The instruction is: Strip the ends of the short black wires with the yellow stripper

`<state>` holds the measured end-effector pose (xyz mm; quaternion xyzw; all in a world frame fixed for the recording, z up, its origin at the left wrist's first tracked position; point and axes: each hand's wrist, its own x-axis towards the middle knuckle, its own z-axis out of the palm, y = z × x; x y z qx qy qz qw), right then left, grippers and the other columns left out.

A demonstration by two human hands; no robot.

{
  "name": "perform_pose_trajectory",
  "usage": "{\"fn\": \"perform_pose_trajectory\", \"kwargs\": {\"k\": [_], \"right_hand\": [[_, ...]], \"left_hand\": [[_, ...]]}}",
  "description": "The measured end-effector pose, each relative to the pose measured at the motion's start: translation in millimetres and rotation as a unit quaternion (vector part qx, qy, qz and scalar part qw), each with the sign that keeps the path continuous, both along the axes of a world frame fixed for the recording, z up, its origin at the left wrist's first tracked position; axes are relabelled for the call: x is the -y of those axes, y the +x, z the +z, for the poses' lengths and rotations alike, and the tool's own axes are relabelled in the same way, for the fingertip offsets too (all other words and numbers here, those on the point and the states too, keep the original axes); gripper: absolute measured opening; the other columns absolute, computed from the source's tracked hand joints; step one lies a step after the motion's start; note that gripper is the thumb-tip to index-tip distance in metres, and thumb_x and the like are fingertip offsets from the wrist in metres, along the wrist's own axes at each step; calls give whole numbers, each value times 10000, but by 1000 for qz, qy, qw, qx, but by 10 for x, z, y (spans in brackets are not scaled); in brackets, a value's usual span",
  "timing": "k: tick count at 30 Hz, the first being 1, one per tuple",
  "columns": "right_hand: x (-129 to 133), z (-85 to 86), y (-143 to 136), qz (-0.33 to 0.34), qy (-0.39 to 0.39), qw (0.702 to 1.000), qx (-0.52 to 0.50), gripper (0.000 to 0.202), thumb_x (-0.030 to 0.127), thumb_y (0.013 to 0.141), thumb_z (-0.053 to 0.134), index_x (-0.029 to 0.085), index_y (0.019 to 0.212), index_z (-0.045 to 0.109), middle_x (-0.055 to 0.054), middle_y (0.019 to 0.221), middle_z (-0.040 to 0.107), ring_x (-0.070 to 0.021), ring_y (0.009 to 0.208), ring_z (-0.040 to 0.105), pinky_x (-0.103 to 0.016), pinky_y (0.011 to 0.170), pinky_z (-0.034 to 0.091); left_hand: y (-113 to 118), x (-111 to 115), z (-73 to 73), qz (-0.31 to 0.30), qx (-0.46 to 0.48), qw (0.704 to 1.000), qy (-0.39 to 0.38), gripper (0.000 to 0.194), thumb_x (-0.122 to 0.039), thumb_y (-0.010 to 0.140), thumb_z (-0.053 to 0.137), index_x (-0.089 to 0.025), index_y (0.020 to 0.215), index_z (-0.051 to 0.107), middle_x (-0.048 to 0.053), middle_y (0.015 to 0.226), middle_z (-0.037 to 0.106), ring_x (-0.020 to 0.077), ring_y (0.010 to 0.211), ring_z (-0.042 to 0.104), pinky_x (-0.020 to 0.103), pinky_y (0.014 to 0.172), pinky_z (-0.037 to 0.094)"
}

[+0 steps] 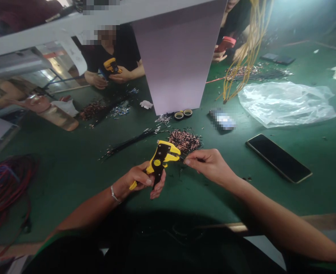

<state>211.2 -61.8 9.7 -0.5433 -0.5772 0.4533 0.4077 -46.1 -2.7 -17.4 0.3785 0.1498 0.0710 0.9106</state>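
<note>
My left hand [145, 179] is wrapped round the handles of a yellow and black wire stripper [157, 163], whose jaws point to the right. My right hand [209, 165] pinches a thin black wire [181, 158] between thumb and forefinger, right beside the tool's jaws. Just behind the tool lies a pile of short copper-coloured wire pieces [185, 140]. A bundle of black wires [130, 141] is spread on the green table [122, 205] to the left of it.
A black phone [279, 158] and a clear plastic bag [287, 102] lie at the right. Tape rolls [183, 114] sit below an upright panel [179, 64]. Red cables [5, 190] are coiled at the left, with a bottle [53, 112] behind. Two people work across the table.
</note>
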Motion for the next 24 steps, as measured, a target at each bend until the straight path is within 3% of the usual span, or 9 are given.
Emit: {"fn": "perform_pose_trajectory", "kwargs": {"k": [24], "right_hand": [[-4, 16, 0, -4, 8, 1000, 8, 243, 364, 782, 641, 170, 690, 755, 8, 546, 594, -102, 500, 453, -264, 502, 370]], "left_hand": [[22, 39, 30, 40, -15, 999, 12, 203, -200, 690, 724, -94, 862, 694, 50, 625, 634, 148, 468, 565, 282, 440, 503]]}}
